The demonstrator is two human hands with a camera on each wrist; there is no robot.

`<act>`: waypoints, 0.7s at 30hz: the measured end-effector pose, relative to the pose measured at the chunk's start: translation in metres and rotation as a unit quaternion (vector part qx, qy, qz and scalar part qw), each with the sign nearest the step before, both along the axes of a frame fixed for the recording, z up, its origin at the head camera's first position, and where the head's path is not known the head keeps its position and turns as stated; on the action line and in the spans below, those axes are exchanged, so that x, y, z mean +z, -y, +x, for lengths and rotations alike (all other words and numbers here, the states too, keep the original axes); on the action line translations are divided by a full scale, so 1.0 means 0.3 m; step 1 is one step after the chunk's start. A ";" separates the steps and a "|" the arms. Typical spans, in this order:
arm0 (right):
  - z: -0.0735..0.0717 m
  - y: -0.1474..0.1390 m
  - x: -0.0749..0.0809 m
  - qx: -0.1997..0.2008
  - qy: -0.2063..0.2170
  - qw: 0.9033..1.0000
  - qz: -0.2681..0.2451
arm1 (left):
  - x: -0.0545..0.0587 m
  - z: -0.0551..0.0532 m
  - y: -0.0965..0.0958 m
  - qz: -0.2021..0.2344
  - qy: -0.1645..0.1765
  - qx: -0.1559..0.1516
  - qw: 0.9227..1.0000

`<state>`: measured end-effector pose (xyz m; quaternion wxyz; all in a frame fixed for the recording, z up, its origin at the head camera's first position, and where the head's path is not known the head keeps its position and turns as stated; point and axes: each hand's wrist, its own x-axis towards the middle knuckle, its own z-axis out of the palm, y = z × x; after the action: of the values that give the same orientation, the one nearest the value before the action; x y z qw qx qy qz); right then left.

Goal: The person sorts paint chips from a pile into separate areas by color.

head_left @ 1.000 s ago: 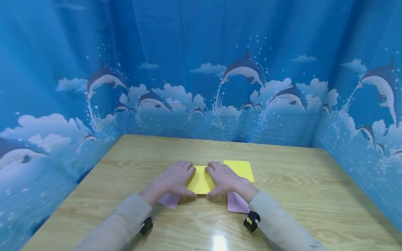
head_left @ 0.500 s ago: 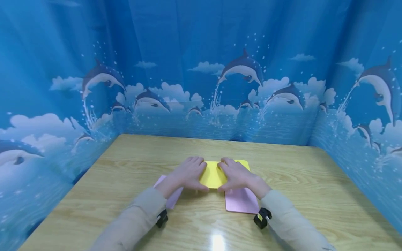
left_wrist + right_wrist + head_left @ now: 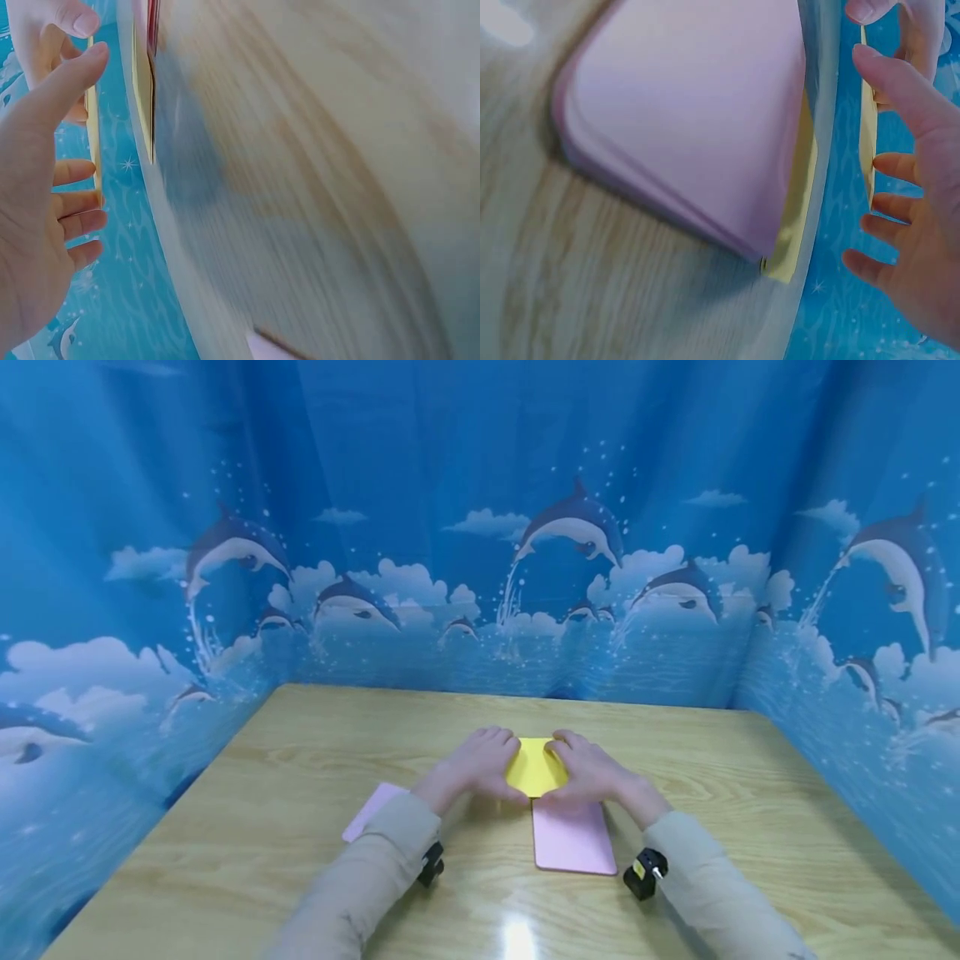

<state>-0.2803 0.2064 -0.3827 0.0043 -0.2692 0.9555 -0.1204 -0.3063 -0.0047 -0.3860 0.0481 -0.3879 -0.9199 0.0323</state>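
Note:
A thin yellow card [image 3: 536, 767] is held up level over the table between both hands. At its left edge, my left hand [image 3: 480, 764] grips with curled fingers and thumb; my right hand [image 3: 592, 772] grips the right edge likewise. Both wrist views show the held card edge-on, clear of the tabletop, in the left wrist view as a narrow strip [image 3: 94, 135]. Below it on the table lies another yellow card [image 3: 795, 225], largely hidden in the head view. Against that one's near side sits a small pile of pink cards [image 3: 574, 839].
Another pink card [image 3: 371, 810] lies to the left, partly behind the left sleeve. The wooden table [image 3: 300, 760] ends at a blue dolphin-print curtain [image 3: 480, 527] at the back and sides. Black wrist cameras [image 3: 646, 873] hang under both sleeves.
Both hands have carried the yellow card to the right and slightly away. It now covers the other yellow card in the head view, and more of both pink pieces shows.

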 end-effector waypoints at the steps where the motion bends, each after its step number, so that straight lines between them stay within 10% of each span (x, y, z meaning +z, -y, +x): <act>1: -0.004 -0.008 -0.002 -0.002 0.000 1.000 0.000 | -0.003 -0.006 -0.010 0.001 0.003 0.001 1.000; 21: -0.074 -0.100 -0.037 -0.045 0.063 0.997 -0.024 | -0.029 -0.059 -0.130 0.002 0.069 0.039 0.997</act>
<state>-0.3024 0.2365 -0.3937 0.0527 -0.2180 0.9613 -0.1597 -0.3240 0.0344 -0.3947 -0.0163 -0.3526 -0.9356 0.0054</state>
